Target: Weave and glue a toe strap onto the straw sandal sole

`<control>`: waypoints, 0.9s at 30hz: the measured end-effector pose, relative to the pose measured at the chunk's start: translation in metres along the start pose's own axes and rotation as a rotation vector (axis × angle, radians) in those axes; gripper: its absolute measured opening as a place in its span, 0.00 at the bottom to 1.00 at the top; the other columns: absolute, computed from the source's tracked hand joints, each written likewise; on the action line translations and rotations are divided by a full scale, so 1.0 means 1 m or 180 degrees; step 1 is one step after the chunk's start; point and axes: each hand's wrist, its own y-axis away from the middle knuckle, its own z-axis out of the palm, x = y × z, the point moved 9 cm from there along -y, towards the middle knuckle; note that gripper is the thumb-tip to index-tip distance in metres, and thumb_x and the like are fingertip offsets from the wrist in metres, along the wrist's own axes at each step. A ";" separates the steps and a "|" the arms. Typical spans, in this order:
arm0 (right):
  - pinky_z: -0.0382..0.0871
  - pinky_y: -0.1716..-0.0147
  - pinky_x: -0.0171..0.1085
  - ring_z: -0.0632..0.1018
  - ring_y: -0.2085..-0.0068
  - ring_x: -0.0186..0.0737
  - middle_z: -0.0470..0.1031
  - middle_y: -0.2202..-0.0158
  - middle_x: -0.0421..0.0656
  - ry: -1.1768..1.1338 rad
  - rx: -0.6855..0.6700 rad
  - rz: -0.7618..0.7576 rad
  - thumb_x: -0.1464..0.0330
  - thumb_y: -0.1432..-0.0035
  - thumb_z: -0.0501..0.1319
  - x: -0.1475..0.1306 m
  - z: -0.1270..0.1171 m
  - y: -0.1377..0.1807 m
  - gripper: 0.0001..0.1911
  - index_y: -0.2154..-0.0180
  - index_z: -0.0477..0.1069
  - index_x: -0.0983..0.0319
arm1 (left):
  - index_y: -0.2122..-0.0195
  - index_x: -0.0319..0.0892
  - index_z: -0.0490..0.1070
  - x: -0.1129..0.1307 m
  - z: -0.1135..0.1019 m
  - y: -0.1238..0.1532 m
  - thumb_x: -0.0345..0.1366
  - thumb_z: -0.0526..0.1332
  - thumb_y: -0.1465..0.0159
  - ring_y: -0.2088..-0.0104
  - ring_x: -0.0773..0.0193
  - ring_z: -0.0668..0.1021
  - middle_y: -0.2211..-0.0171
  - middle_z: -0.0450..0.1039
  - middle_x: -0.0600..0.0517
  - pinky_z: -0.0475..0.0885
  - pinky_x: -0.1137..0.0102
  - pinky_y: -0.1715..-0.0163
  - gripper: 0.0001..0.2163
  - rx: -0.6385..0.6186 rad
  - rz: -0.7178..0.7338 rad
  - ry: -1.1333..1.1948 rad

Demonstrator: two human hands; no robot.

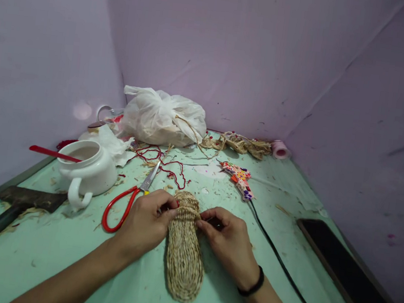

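Observation:
A woven straw sandal sole lies lengthwise on the green table, toe end away from me. My left hand grips its left edge near the toe, fingers curled on the straw band there. My right hand, with a black band on the wrist, pinches the right edge of the same band. Both hands are closed on the sandal.
Red-handled scissors lie just left of my left hand. A white jug with a red stick stands further left, a dark hatchet beside it. A colourful glue gun with black cord, a white plastic bag, straw bundles, and a dark phone lie around.

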 end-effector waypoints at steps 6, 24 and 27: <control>0.63 0.80 0.31 0.71 0.79 0.33 0.74 0.80 0.40 -0.0264 -0.0272 0.0365 0.71 0.54 0.60 0.019 0.007 -0.006 0.04 0.74 0.74 0.64 | 0.74 0.41 0.68 -0.002 0.001 -0.001 0.31 0.57 0.45 0.72 0.67 0.72 0.74 0.71 0.54 0.65 0.72 0.72 0.03 -0.0069 -0.0086 -0.0047; 0.64 0.75 0.31 0.73 0.75 0.34 0.77 0.76 0.41 -0.0037 -0.0295 0.0179 0.73 0.51 0.59 0.011 0.011 -0.003 0.06 0.71 0.75 0.62 | 0.73 0.41 0.70 -0.009 0.000 -0.001 0.34 0.57 0.47 0.74 0.66 0.73 0.75 0.72 0.53 0.67 0.72 0.74 0.04 -0.0021 -0.0221 -0.0064; 0.64 0.75 0.31 0.73 0.75 0.34 0.77 0.75 0.41 0.0023 -0.0284 0.0165 0.74 0.51 0.59 0.010 0.011 -0.002 0.07 0.71 0.76 0.62 | 0.73 0.41 0.69 -0.009 -0.001 -0.001 0.34 0.57 0.47 0.74 0.66 0.73 0.76 0.72 0.54 0.67 0.72 0.74 0.04 -0.0045 -0.0295 -0.0064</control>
